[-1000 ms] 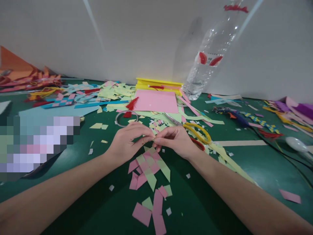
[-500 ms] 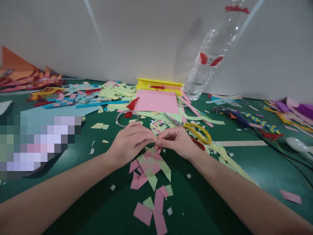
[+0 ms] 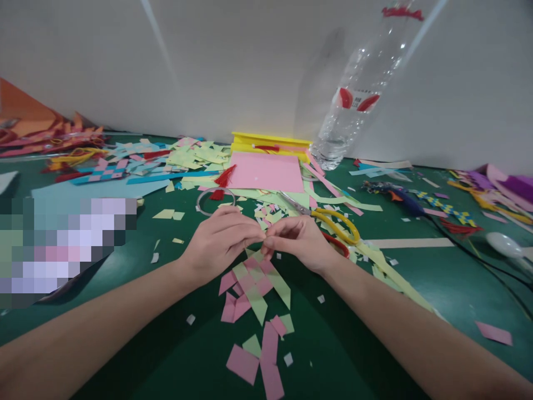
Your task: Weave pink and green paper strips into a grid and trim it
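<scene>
Both hands meet above the far corner of a woven paper piece (image 3: 255, 280) of pink and pale green strips lying on the green table. My left hand (image 3: 222, 239) has its fingers pressed together, the tips touching those of my right hand (image 3: 295, 240). The right thumb and forefinger are pinched. Whatever lies between the fingertips is too small or hidden to make out. Just beyond the right hand lie scissors (image 3: 337, 223) with yellow and red handles. A clear tape ring (image 3: 199, 203) lies behind the left hand. Pink paper scraps (image 3: 244, 364) are scattered nearer me.
A pink paper sheet (image 3: 266, 172) lies in front of a yellow folded strip (image 3: 272, 139) at the wall. A clear bottle (image 3: 353, 100) leans there. Glue gun (image 3: 406, 203) with its cord and a white spoon (image 3: 502, 244) are at right; paper strips (image 3: 200, 154) pile up at left.
The hands hold almost the same pose, fingertips together. The whole view has shifted very slightly; the woven piece and scraps lie as before.
</scene>
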`<control>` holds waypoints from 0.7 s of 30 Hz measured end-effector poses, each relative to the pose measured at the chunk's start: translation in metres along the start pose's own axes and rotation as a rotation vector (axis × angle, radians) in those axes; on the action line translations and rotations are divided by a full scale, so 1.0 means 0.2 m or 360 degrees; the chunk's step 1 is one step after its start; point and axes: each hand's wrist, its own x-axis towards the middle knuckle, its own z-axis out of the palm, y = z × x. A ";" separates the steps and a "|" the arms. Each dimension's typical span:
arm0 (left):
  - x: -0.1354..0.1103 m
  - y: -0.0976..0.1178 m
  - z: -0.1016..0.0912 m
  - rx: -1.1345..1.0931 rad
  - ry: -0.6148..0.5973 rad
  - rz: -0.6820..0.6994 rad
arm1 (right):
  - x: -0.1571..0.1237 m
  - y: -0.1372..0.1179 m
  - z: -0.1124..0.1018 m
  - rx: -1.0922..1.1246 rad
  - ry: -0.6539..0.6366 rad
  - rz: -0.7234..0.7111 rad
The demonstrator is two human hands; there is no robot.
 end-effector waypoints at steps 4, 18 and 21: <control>0.01 0.01 0.01 -0.0021 -0.0024 -0.0112 | 0.00 0.01 -0.01 -0.0020 0.0016 0.0007; 0.02 0.02 0.00 -0.0098 0.0001 -0.0270 | 0.01 -0.01 0.00 -0.0068 0.0027 0.0036; 0.02 0.02 0.00 -0.0094 0.0023 -0.0274 | 0.01 -0.01 0.00 -0.0046 0.0035 0.0028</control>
